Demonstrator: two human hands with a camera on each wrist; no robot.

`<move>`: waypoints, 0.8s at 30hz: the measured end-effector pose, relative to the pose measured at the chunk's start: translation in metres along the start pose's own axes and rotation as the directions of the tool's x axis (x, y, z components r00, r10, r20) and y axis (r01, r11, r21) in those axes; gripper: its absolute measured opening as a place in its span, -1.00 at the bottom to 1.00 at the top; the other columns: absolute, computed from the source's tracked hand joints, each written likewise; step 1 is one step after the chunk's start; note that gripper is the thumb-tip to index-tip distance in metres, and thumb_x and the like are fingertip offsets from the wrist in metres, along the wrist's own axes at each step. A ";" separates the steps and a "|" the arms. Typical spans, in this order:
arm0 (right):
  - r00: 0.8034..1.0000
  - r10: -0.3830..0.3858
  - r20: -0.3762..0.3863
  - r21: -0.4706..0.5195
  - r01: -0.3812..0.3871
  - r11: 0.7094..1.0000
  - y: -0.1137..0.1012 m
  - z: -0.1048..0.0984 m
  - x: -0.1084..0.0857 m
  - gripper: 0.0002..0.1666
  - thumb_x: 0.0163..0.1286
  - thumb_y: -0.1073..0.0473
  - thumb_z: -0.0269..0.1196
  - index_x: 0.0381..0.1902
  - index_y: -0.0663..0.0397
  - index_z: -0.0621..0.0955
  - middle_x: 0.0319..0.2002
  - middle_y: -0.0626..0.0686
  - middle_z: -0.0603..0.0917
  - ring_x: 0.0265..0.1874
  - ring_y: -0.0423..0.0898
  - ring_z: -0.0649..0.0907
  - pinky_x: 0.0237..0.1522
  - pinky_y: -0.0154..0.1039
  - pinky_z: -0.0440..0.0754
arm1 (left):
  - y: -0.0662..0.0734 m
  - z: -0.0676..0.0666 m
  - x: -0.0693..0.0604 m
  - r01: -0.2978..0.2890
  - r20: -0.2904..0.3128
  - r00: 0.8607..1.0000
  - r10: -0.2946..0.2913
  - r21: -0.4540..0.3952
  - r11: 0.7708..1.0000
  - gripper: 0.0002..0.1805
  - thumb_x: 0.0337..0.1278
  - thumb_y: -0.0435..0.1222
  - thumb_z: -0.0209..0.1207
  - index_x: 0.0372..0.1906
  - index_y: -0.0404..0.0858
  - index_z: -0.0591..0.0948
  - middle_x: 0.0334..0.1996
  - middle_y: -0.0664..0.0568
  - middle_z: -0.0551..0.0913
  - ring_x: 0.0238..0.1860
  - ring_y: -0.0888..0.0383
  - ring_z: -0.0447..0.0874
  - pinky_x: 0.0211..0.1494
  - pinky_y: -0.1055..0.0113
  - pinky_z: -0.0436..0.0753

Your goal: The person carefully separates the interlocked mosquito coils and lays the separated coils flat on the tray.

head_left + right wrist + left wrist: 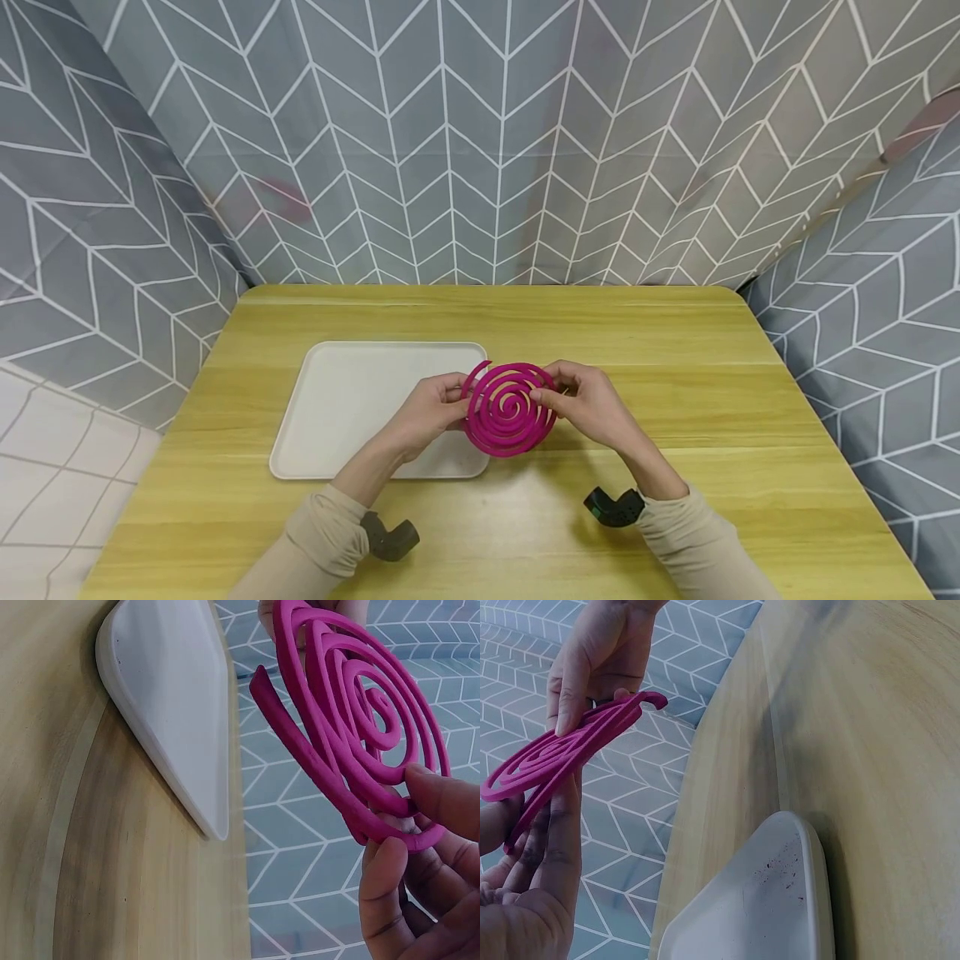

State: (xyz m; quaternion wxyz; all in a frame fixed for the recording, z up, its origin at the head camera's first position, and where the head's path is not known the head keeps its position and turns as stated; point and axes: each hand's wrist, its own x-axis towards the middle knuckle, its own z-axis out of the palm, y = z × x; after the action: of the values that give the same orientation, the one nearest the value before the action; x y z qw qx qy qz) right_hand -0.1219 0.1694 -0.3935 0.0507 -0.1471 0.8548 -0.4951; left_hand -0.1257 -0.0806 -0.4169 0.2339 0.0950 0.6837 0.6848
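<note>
A magenta spiral coil [512, 410] is held up above the table between both hands. The left hand [437, 408] grips its left edge, and the right hand [588, 402] pinches its right side with the thumb on the front face. In the left wrist view the coil [577, 742] is seen nearly edge-on, with a curved end sticking out. From the right wrist the coil [337, 712] shows several rings lying slightly apart, and the right hand's fingers [386, 877] sit behind and below its rim.
A white tray [375, 400] lies on the wooden table [637, 333], left of centre and partly under the left hand; dark specks show on it in the left wrist view. Patterned grey curtains [465, 150] hang behind and at the sides. Each wrist wears a dark camera.
</note>
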 end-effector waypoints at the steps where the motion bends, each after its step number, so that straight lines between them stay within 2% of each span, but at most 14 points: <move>1: 1.000 -0.002 0.001 0.001 0.002 1.000 0.000 0.000 0.000 -0.81 0.25 0.14 0.38 -0.25 0.13 0.68 -0.44 0.06 0.67 -0.55 -0.22 0.59 -0.51 -0.36 0.63 | 0.000 0.000 0.000 0.004 -0.005 1.000 -0.004 -0.001 1.000 -0.73 0.34 -0.40 0.10 0.03 -0.50 0.51 -0.25 -0.05 0.75 -0.34 0.26 0.72 -0.15 0.31 0.77; 5: 1.000 -0.011 0.020 0.009 0.011 1.000 0.001 0.000 0.000 -0.80 0.26 0.16 0.37 -0.23 0.16 0.67 -0.38 0.11 0.69 -0.54 -0.17 0.63 -0.46 -0.29 0.69 | 0.002 0.000 0.000 0.018 -0.029 0.999 -0.018 -0.006 1.000 -0.75 0.35 -0.41 0.07 0.02 -0.49 0.51 -0.26 -0.05 0.75 -0.36 0.26 0.71 -0.17 0.31 0.77; 10: 0.999 -0.010 0.033 0.000 0.010 1.000 0.001 -0.001 -0.001 -0.82 0.26 0.17 0.38 -0.22 0.13 0.67 -0.35 0.11 0.70 -0.50 -0.08 0.66 -0.43 -0.32 0.69 | 0.001 0.000 0.000 0.024 -0.034 0.999 -0.024 -0.007 1.000 -0.74 0.35 -0.42 0.06 0.03 -0.51 0.50 -0.26 -0.06 0.75 -0.37 0.26 0.71 -0.17 0.32 0.77; 16: 1.000 0.001 0.021 -0.005 -0.001 1.000 0.000 -0.001 0.000 -0.80 0.22 0.15 0.40 -0.23 0.10 0.67 -0.36 0.08 0.69 -0.49 -0.16 0.62 -0.42 -0.37 0.65 | 0.001 0.000 0.000 0.018 -0.015 1.000 -0.018 -0.015 1.000 -0.73 0.34 -0.42 0.09 0.03 -0.51 0.50 -0.27 -0.02 0.75 -0.36 0.27 0.71 -0.16 0.30 0.77; 24: 0.999 -0.030 0.013 -0.025 0.030 0.999 0.000 0.000 0.000 -0.78 0.21 0.17 0.41 -0.20 0.10 0.67 -0.39 0.06 0.68 -0.48 -0.21 0.58 -0.44 -0.39 0.62 | 0.002 0.000 0.000 0.021 0.002 1.000 -0.021 -0.002 1.000 -0.73 0.34 -0.43 0.08 0.05 -0.49 0.50 -0.26 -0.02 0.75 -0.35 0.27 0.72 -0.16 0.30 0.77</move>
State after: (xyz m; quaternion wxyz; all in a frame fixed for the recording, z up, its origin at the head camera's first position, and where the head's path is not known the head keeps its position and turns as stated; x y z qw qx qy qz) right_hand -0.1223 0.1691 -0.3933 0.0466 -0.1636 0.8583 -0.4841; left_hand -0.1260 -0.0810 -0.4152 0.2417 0.0882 0.6836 0.6830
